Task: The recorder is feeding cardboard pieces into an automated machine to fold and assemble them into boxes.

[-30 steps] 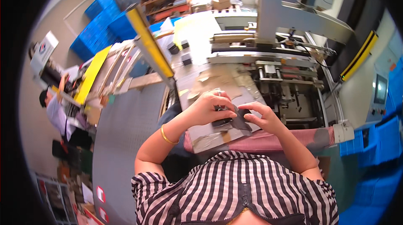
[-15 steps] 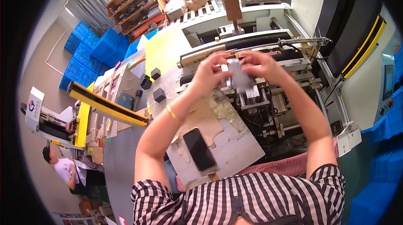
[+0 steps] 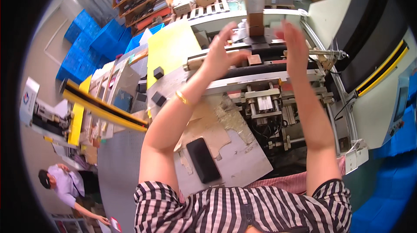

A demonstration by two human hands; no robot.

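Both hands are raised over the machine, apart from each other and somewhat blurred. My left hand (image 3: 218, 58) has its thumb stretched toward a small brown block (image 3: 254, 60) on the machine bed; I cannot tell whether they touch. Its other fingers point up and away. My right hand (image 3: 296, 49) is held upright on the other side of that block, fingers extended, holding nothing. Between and beyond the hands, a brown upright block (image 3: 256, 23) hangs under the machine head, above a dark flat piece (image 3: 259, 39). Nearer me is the metal fixture (image 3: 265, 103).
A black phone (image 3: 203, 160) lies on the worn grey board (image 3: 247, 163). Small dark blocks (image 3: 158, 72) sit left of the machine, by a yellow sheet (image 3: 171, 50). A yellow-black bar (image 3: 104, 107) stands at left; another person (image 3: 65, 185) reaches out beyond it.
The blurred grey piece between my hands is out of them. My hands have moved farther away and spread apart. The fixture is uncovered; the view has shifted, and the other person leans lower.
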